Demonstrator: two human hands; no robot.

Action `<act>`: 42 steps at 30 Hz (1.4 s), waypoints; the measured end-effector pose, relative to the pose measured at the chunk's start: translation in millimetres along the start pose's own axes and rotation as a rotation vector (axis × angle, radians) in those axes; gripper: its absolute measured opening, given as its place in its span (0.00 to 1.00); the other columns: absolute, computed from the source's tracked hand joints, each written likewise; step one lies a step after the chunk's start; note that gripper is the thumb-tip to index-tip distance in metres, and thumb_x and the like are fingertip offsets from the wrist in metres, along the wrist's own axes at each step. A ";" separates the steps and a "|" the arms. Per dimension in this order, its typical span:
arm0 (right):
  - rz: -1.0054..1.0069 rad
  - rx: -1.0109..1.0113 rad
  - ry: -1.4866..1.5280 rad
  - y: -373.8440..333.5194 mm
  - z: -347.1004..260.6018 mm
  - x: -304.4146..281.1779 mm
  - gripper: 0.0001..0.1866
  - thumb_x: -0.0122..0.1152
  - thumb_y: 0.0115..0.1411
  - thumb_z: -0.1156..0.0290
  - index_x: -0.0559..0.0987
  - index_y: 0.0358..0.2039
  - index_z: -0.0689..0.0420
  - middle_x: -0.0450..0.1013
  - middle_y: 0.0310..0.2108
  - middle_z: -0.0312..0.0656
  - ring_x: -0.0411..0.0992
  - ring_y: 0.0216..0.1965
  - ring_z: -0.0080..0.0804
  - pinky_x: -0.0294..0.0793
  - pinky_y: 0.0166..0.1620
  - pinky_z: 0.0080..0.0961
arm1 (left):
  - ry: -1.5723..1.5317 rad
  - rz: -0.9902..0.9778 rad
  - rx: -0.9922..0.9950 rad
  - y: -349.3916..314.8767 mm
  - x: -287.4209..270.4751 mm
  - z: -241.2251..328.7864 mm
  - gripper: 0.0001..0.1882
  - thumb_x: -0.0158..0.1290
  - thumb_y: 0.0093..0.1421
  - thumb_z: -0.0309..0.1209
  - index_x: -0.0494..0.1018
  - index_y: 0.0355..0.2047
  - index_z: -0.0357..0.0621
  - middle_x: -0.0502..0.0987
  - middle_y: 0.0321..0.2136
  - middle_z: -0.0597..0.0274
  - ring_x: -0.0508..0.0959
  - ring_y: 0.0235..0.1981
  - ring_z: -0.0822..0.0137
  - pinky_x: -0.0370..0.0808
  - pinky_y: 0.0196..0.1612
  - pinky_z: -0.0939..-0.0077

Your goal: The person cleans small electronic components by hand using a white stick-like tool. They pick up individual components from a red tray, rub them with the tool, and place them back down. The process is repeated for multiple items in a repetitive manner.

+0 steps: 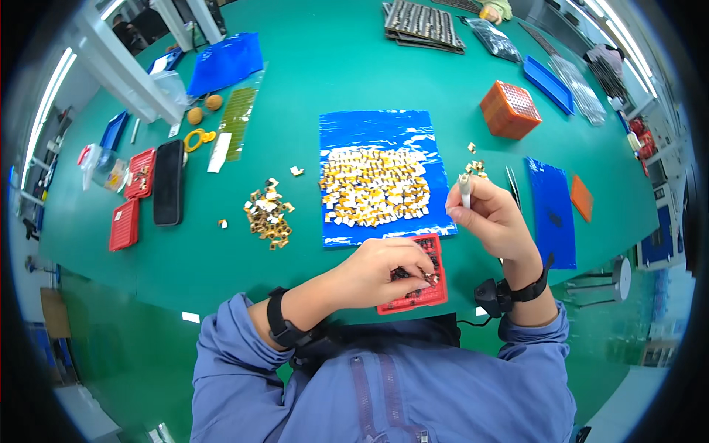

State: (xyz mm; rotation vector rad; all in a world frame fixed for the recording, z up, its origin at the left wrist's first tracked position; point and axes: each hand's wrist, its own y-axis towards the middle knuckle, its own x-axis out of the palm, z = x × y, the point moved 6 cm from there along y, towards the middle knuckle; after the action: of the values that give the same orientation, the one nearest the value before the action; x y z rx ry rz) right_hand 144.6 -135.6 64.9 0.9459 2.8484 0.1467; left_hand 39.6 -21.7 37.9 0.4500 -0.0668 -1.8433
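Observation:
My left hand (384, 272) is closed in a pinch over a red tray (442, 293) that holds many small dark parts. A tiny pale piece shows at its fingertips, too small to make out. Raised to the right of the blue sheet (375, 122), my right hand (496, 221) grips a short white pen-like tool (464, 193) upright between thumb and fingers. Many small white-and-orange pieces (375, 184) lie close together on that sheet. Left of it is a loose heap of similar pieces (269, 215), with a few more pieces (476, 167) beyond my right hand.
Tweezers (512, 184), a blue bag (552, 214) and an orange block (581, 198) lie at right. Behind stands an orange box (511, 111). On the left are a black phone (168, 182), an opened red case (125, 224) and yellow scissors (196, 140).

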 end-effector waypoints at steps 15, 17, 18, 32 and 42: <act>-0.104 0.080 -0.111 3.5 26.4 2.0 0.12 0.56 0.62 0.69 0.79 0.41 0.62 0.63 0.17 0.26 0.56 0.20 0.12 0.56 0.22 0.15 | 0.647 0.541 -0.374 -67.0 -144.3 -6.8 0.11 0.59 0.52 0.28 0.76 0.35 0.38 0.78 0.35 0.59 0.76 0.39 0.65 0.71 0.44 0.73; -0.117 0.040 -0.145 2.9 26.7 6.2 0.11 0.57 0.61 0.69 0.79 0.41 0.62 0.63 0.16 0.28 0.56 0.20 0.12 0.56 0.21 0.16 | 0.795 0.537 -0.569 -88.9 -173.5 -18.2 0.11 0.59 0.53 0.31 0.77 0.36 0.39 0.77 0.35 0.57 0.76 0.37 0.64 0.72 0.42 0.73; -0.124 0.019 -0.165 2.4 26.0 7.4 0.11 0.57 0.61 0.69 0.79 0.41 0.61 0.64 0.16 0.29 0.57 0.19 0.12 0.56 0.21 0.16 | 0.828 0.557 -0.672 -98.3 -184.2 -22.0 0.11 0.59 0.53 0.31 0.77 0.36 0.40 0.77 0.35 0.56 0.76 0.37 0.65 0.72 0.41 0.72; -0.216 -0.001 -0.323 0.8 25.0 7.8 0.12 0.60 0.58 0.66 0.79 0.40 0.60 0.69 0.17 0.36 0.63 0.18 0.17 0.62 0.22 0.20 | 0.852 0.496 -0.564 -103.1 -192.4 -44.3 0.06 0.55 0.53 0.23 0.69 0.31 0.39 0.73 0.25 0.56 0.74 0.27 0.62 0.72 0.33 0.70; -0.413 0.080 -0.438 -4.8 20.9 18.5 0.14 0.61 0.55 0.68 0.79 0.41 0.57 0.76 0.23 0.41 0.73 0.22 0.30 0.69 0.26 0.24 | 0.550 0.592 -0.404 -89.3 -166.1 6.1 0.06 0.52 0.57 0.20 0.74 0.35 0.37 0.73 0.26 0.62 0.72 0.28 0.75 0.69 0.33 0.80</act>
State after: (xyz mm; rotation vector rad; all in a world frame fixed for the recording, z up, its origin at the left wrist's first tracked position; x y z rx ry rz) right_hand 130.5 -127.3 41.8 0.3256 2.5744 -0.1952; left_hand -2.4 160.3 64.4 0.5620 0.4898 -1.0698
